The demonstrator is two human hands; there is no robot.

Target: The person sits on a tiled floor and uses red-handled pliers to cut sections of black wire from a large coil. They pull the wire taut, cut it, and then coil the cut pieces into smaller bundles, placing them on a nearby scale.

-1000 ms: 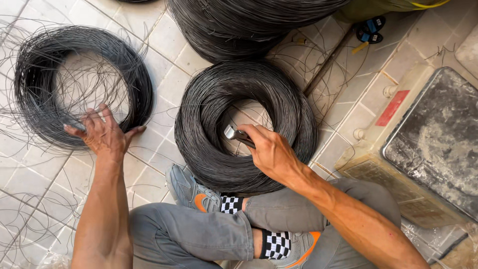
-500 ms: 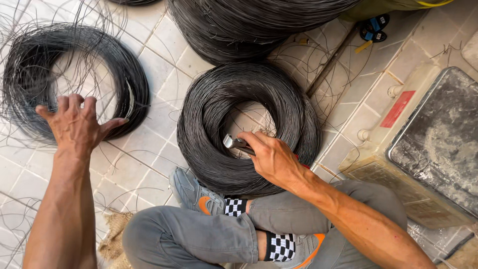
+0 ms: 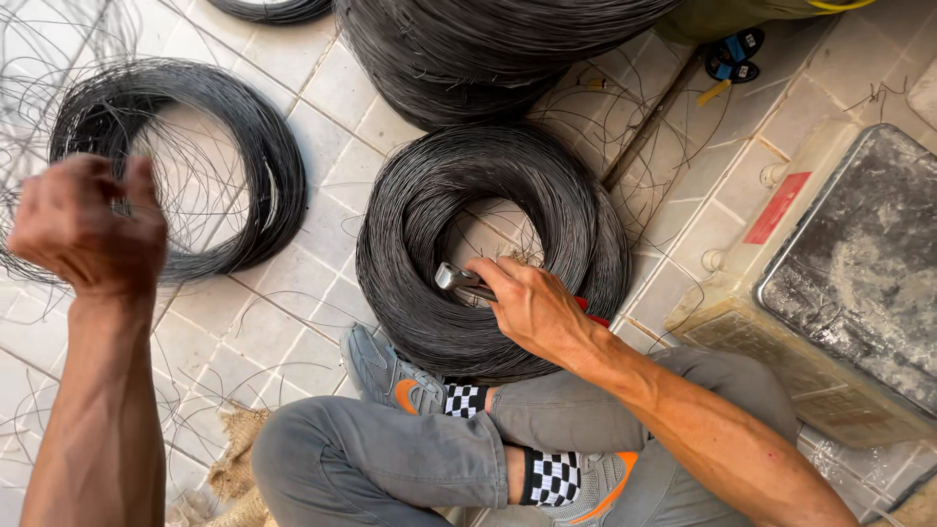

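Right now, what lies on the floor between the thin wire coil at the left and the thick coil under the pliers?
In the head view, only bare floor tiles with a few loose wire strands.

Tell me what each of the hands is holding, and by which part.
The right hand holds pliers by the red handles. The left hand is raised and closed; whether it pinches a wire cannot be told.

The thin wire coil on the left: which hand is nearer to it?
Left. The left hand is raised over the thin wire coil's left edge; the right hand holds pliers at the thick middle coil.
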